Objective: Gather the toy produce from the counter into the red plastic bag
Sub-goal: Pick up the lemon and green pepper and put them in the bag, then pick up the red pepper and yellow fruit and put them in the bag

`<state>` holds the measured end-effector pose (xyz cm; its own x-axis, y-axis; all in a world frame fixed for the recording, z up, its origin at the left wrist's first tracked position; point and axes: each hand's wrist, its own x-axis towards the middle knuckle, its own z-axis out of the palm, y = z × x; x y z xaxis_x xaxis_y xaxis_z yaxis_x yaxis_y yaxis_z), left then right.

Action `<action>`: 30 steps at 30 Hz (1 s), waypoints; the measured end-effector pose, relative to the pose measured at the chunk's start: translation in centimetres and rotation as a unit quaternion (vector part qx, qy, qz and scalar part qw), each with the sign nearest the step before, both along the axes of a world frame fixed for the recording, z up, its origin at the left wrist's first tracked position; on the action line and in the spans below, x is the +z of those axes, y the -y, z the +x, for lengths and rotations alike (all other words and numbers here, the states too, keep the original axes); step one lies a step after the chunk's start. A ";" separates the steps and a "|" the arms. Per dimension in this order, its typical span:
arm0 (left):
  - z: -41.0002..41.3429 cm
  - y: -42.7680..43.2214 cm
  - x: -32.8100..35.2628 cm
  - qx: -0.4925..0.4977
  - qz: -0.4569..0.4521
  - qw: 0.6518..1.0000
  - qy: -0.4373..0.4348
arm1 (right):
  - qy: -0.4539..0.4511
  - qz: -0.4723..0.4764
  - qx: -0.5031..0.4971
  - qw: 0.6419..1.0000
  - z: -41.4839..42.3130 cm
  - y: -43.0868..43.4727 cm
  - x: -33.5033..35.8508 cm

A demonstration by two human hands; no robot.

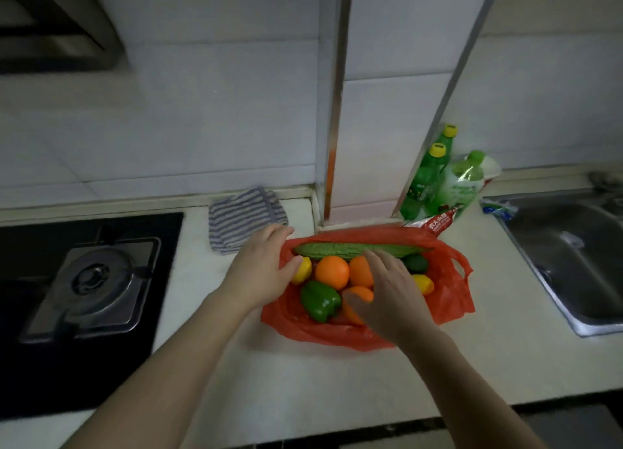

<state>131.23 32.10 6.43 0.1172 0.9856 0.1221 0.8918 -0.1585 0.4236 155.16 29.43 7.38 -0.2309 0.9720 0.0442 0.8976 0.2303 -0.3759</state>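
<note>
Long bumpy green toy gourd [337,249] is lying crosswise just past the right hand [392,293], which is hovering loose and empty. The left hand [259,270] is sitting at the rim of the red plastic bag [451,293], grip unclear.

Red plastic bag [451,290] is lying open on the tabletop [303,398] and it's pretty full. There's a long bitter gourd [337,249] along the back, oranges [332,272] in the middle, a green pepper [318,301] up front, a lemon [303,270] at the left side, another lemon [424,284] and a dark avocado [416,263] on the right.

Left hand [259,273] sits at the bag's left rim, fingers outside and thumb inside against that lemon, but it's too blurry to say if it's pinching the plastic. Right hand [394,297] lies spread flat over the oranges, thumb on the front one.

Around it: gas stove [94,286] on the left, striped cloth [242,219] behind the left hand, green bottles [428,175] in the corner, and a steel sink [573,256] far right.
</note>
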 end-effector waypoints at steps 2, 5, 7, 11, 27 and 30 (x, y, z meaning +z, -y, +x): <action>0.2 1.1 1.4 0.012 0.016 1.000 -0.007 | 0.006 0.006 0.008 1.000 0.6 0.0 1.4; 0.4 2.7 3.6 0.037 0.028 0.999 -0.015 | 0.013 0.013 0.019 1.000 1.2 -0.1 3.6; 0.4 3.7 4.9 0.054 0.034 0.998 -0.017 | 0.019 0.021 0.028 0.999 1.3 0.0 4.9; -0.1 5.4 7.0 0.073 0.055 0.995 -0.032 | 0.030 0.037 0.033 0.998 0.7 0.4 7.3; -6.5 10.6 11.1 0.041 0.107 0.992 -0.053 | 0.050 0.136 -0.010 0.989 -5.5 6.1 11.9; -7.7 11.5 11.5 0.047 0.113 0.991 -0.059 | 0.050 0.137 -0.004 0.989 -6.6 6.9 12.5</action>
<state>123.50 20.59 17.95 0.0529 0.9420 0.3315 0.9481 -0.1516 0.2794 148.51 22.57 19.88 -0.2394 0.9287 0.2834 0.9293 0.3037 -0.2102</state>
